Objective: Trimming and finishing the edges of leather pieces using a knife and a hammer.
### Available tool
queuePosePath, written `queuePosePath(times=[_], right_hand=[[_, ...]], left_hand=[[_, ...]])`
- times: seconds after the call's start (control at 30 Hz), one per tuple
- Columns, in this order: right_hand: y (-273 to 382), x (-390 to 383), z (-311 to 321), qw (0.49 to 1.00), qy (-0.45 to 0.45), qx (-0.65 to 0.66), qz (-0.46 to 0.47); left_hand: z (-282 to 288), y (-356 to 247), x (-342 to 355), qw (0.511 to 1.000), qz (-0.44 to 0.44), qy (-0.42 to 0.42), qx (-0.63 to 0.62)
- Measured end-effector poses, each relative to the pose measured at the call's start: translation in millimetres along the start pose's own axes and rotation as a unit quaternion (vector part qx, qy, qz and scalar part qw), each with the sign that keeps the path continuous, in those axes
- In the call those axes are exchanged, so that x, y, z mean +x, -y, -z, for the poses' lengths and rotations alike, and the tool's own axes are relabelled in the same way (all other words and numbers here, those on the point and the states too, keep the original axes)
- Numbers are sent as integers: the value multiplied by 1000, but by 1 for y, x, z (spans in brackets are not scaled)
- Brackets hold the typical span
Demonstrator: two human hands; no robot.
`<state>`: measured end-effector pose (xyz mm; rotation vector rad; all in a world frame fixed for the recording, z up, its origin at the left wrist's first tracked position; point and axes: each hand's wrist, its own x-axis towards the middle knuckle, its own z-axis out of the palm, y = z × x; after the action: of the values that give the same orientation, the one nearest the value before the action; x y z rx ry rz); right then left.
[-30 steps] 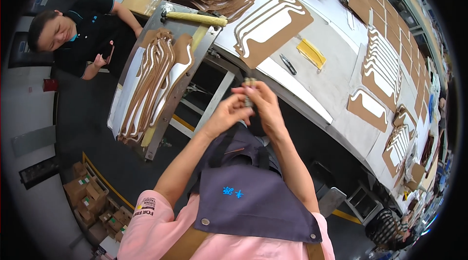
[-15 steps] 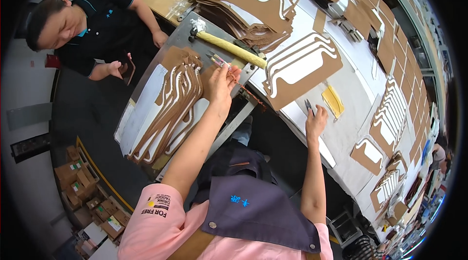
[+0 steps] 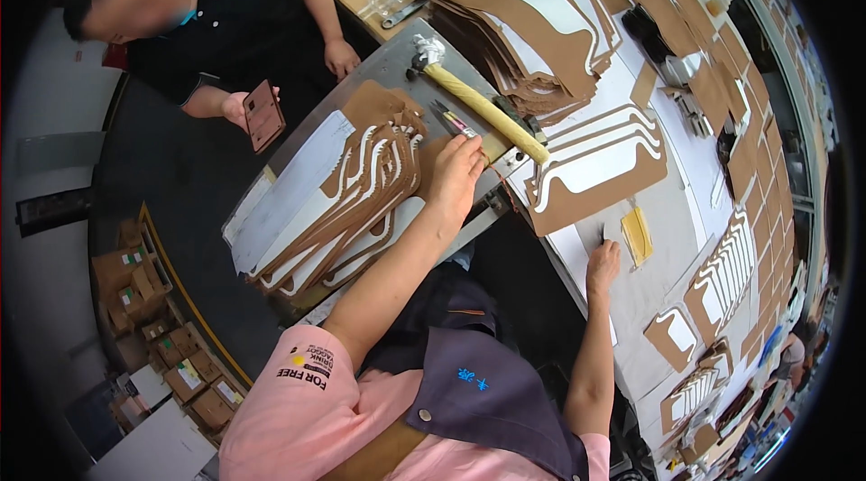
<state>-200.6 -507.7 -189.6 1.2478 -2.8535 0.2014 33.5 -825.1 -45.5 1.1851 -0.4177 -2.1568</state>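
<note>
My left hand point(image 3: 456, 172) is over the metal bench corner, fingers closed at the handle end of a pair of pointed thread snips point(image 3: 454, 119) with a colourful wrapped grip. A reddish cord trails from under that hand. To its left lies a stack of brown and white cut panels point(image 3: 361, 188). My right hand point(image 3: 603, 266) is closed round a small dark-bladed tool, mostly hidden by the fingers, at the front of the grey work table point(image 3: 667, 197). A yellow translucent block point(image 3: 637, 236) lies just right of it. Overlapping white-edged brown panels point(image 3: 600, 172) lie beyond.
A yellow-handled hammer point(image 3: 478, 106) lies across the metal bench point(image 3: 374, 66). Behind is a tall pile of panels point(image 3: 523, 21). At the left a person holds a phone point(image 3: 262, 116), one hand point(image 3: 341, 59) at the bench. More panels point(image 3: 722, 273) lie to the right.
The view has shifted, so the bench and panels appear further right. My left hand has lowered the snips toward the bench. My right hand has turned its tool, which shows less now.
</note>
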Motion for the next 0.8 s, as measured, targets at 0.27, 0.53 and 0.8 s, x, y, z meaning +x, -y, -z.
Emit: queuePosePath(times=[0.27,0.53,0.8], right_hand=[[-21,-16,17,934,10,271,-234],[34,-79,60,859,19,455,-235],[119,-81,98,772,103,563,-278]], left_hand=[[-2,0,-32,998,-58,-1,32],[27,29,-79,998,3,61,25],[62,21,-107,998,3,55,42]])
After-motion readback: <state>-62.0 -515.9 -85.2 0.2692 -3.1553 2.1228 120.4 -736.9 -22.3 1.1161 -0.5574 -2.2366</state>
